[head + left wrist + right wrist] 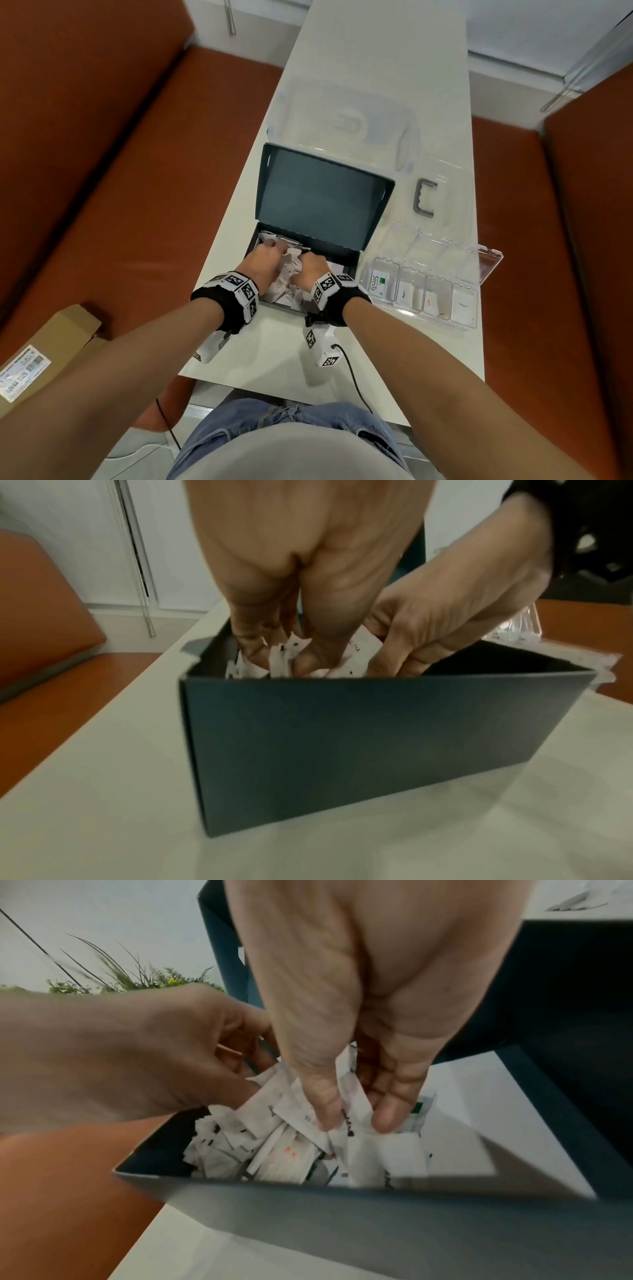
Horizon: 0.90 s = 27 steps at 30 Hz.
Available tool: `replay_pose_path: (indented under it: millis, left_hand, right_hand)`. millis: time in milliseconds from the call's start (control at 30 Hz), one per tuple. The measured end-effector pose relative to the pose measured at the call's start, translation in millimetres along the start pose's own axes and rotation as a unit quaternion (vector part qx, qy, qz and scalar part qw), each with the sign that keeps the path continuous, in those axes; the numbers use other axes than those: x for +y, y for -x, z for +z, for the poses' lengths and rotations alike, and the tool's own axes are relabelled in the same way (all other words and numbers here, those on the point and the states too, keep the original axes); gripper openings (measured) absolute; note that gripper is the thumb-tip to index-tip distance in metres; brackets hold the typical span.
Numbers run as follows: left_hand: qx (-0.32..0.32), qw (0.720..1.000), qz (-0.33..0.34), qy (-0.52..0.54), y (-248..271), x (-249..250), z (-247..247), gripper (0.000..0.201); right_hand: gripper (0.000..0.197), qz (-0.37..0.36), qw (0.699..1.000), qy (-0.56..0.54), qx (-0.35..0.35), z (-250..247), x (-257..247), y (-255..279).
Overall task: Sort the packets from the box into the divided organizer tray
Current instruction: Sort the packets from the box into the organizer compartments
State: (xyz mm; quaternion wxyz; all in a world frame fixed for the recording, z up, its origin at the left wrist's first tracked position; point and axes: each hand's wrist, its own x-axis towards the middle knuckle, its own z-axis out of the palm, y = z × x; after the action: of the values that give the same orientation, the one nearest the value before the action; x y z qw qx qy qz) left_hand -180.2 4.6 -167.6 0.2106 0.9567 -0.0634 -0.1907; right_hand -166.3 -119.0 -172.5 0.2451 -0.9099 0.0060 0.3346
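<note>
Counter [342, 85], pale and smooth, carries one dark card box [308, 205], lid up, and beside it one clear plastic organizer tray [479, 267] with four filled cells. Both hands in the box: left hand [263, 260] fingers curled among heaped white paper packets [274, 1145], right hand [359, 1015] pinching one packet [349, 1096].

Matt card box [318, 205], paper packets [274, 1150]
</note>
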Motion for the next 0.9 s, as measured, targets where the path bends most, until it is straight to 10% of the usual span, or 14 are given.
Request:
replay_pose_path:
  millis: [400, 600, 900]
  left_hand:
    - [0.093, 0.974, 0.0, 0.204, 13.8, 14.3, -33.6, 0.033]
    - [0.069, 0.906, 0.034, 0.417, 21.6, 42.2, -52.8, 0.035]
    - [0.036, 0.85, -0.035, 0.525, 23.2, 83.1, -52.7, 0.041]
  right_hand:
    - [0.026, -0.064, 0.988, -0.129, 0.062, -55.0, 32.2, 25.2]
    - [0.03, -0.088, 0.918, -0.387, -0.018, -78.7, 27.9, 61.4]
    - [0.019, -0.145, 0.863, -0.479, 0.069, -99.4, 38.2, 87.7]
